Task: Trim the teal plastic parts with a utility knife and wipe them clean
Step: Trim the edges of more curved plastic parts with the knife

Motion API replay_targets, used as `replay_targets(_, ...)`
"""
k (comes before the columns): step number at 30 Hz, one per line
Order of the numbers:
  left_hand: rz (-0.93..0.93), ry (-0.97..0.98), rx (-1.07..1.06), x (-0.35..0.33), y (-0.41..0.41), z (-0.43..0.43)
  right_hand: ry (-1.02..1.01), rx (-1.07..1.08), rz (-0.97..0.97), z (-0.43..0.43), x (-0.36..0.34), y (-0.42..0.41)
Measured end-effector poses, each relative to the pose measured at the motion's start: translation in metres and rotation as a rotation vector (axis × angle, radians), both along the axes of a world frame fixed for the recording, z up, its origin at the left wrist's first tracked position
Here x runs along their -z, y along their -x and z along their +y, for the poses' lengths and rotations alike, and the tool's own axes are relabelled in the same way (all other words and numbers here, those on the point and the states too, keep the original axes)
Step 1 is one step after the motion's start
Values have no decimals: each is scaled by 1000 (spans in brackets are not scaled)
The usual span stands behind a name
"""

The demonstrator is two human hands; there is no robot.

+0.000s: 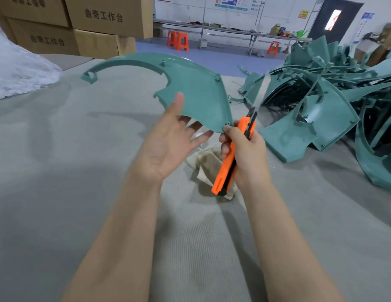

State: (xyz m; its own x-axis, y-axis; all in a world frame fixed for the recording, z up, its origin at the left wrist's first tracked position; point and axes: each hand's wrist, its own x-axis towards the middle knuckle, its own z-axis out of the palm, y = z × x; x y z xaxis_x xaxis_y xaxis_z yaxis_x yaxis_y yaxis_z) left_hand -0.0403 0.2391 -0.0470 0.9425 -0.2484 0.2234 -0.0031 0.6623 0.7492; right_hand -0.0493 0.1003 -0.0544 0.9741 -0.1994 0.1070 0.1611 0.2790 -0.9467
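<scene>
- Teal part [199, 94]: one crescent-shaped plastic piece, held up clear of the desk [59, 192] in front of both hands. The wide end is near the hands, and the long axis curves away and to the left, ending in a hooked tip.
- Left hand [168, 144]: palm up, thumb laid on the part's near face, fingers spread and straight below its lower edge. It holds the wide end between thumb and fingers.
- Right hand [244, 153]: fingers wrapped round the orange utility knife [228, 162], one fingertip touching the part's lower right corner. It is the nearer hand to the right edge, which is probably the one to be trimmed.
- Blade [261, 92]: extended, pointing up and away, just beside the part's right edge; no contact with it shows.
- Cloth [208, 164]: crumpled on the desk beneath the hands, untouched.
- Pile of teal parts [321, 94]: heaped to the right, well apart from the held piece.
</scene>
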Motion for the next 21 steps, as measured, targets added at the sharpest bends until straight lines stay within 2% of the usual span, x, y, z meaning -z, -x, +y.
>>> replay_targets(2,25,36,137,2,-1,10,-39,-3,18,-6,-2,0)
replay_targets(4,87,63,151,5,-2,13,-38,0,7,-9,-3,-1)
replay_targets(8,248,60,11,11,-7,15,-59,34,35,-24,-6,-4)
replay_targets(14,284,-116,-63,8,-4,18,38,-21,84,-40,-4,-6)
replay_targets(21,275,-241,-210,2,-2,11,134,-196,71,-48,-4,-3)
